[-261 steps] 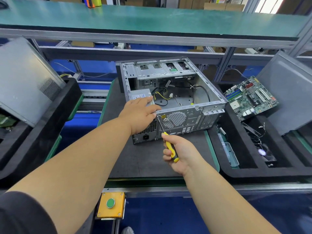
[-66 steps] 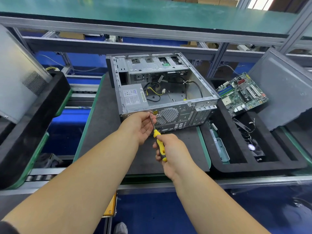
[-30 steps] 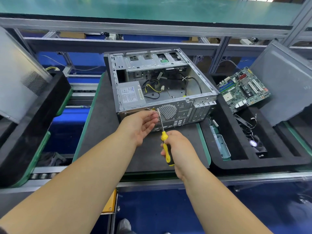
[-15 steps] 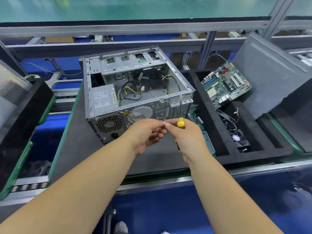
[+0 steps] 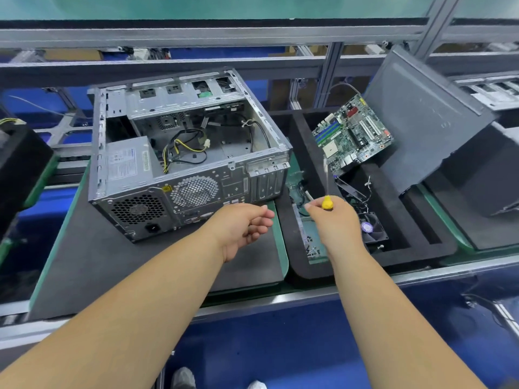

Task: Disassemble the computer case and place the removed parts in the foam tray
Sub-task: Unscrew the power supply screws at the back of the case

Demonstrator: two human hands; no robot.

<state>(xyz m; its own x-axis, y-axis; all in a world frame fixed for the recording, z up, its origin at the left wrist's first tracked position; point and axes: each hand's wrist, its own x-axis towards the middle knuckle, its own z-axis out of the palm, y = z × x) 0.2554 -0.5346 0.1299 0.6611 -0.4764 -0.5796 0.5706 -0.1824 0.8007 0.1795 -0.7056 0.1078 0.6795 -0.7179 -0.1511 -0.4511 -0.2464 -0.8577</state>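
Observation:
The open grey computer case [image 5: 196, 175] lies on a dark mat, its rear panel facing me and the power supply [image 5: 126, 161] still inside at the left. My left hand [image 5: 247, 226] hovers in front of the case's rear right corner, fingers loosely curled, with nothing visible in it. My right hand [image 5: 334, 220] grips a yellow-handled screwdriver [image 5: 327, 202], its thin shaft pointing up, above the narrow left compartment of the black foam tray [image 5: 297, 153]. Its thumb and forefinger are pinched together; whether a screw is between them I cannot tell.
In the tray lie a green motherboard [image 5: 351, 136], a small fan [image 5: 370, 228], loose cables and several small screws [image 5: 313, 248]. A grey side panel [image 5: 421, 113] leans at the tray's right. Another black foam tray [image 5: 19, 169] stands at the left edge.
Both hands have come off the case's rear panel and moved right. The right hand has turned the screwdriver upright and now hangs over the tray; the hands have parted.

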